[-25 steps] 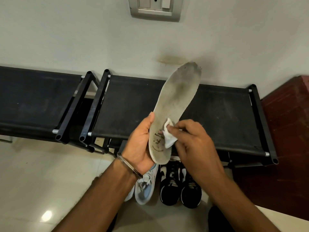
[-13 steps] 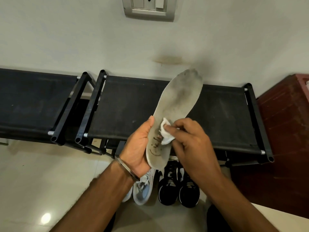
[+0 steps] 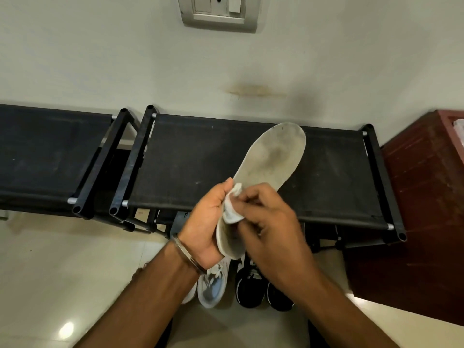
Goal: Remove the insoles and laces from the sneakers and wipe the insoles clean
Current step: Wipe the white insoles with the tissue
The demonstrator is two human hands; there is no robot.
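Observation:
A dirty off-white insole [image 3: 272, 162] is held up over the black rack, toe end pointing up and right. My left hand [image 3: 207, 222] grips its heel end from the left, thumb on the top face. My right hand [image 3: 271, 227] pinches a small white wipe [image 3: 232, 209] and presses it on the insole's heel half, right beside my left thumb. Below the hands, white and light-blue sneakers [image 3: 213, 285] stand on the floor, partly hidden by my left wrist.
A black fabric shoe rack [image 3: 190, 159] stands against the wall, with a second rack [image 3: 45, 151] to its left. Black sneakers [image 3: 253, 290] stand on the pale tiled floor next to the white pair. A dark red cabinet [image 3: 421, 197] is at the right.
The insole has lowered and tilted more to the right. My right hand has slid the wipe across to the insole's left edge, up against my left thumb.

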